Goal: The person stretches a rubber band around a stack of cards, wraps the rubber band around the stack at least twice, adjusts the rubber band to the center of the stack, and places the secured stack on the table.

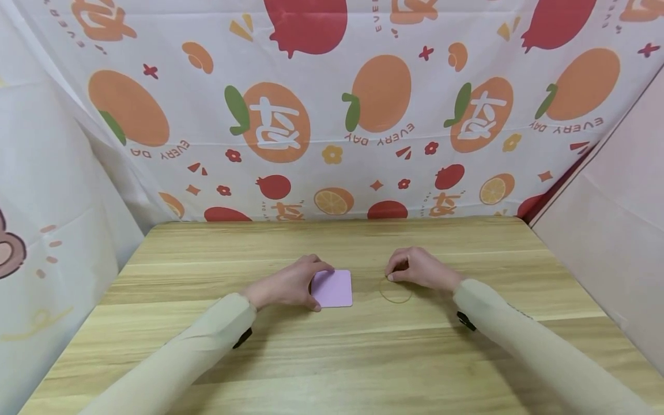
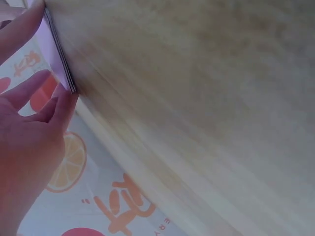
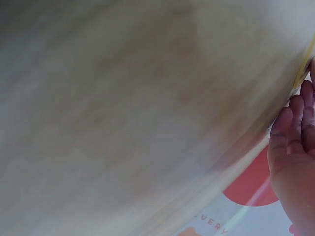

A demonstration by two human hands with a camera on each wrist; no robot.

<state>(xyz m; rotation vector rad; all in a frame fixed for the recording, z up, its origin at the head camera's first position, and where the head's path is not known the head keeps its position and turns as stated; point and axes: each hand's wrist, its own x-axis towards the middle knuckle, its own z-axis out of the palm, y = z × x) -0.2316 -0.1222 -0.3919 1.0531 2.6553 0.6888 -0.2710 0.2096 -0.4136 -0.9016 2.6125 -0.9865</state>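
Observation:
My left hand (image 1: 293, 282) grips a flat lilac square with rounded corners, a stack of thin square sheets (image 1: 334, 289), with the thumb on its near edge and the fingers on its far edge. Several thin layers show along the stack's side (image 2: 61, 51) in the left wrist view. To the right, apart from the stack, my right hand (image 1: 424, 270) pinches a thin yellowish rubber band (image 1: 396, 302) between thumb and fingertip. The band hangs in a loose loop close to the tabletop. Only a strip of it shows at the right wrist view's edge.
Both hands are over a wood-grain table (image 1: 332, 357). Behind it hangs a white cloth (image 1: 332, 173) printed with fruit, and pale cloths hang at the left and right sides. A dark wrist strap (image 1: 466, 321) shows under the right sleeve.

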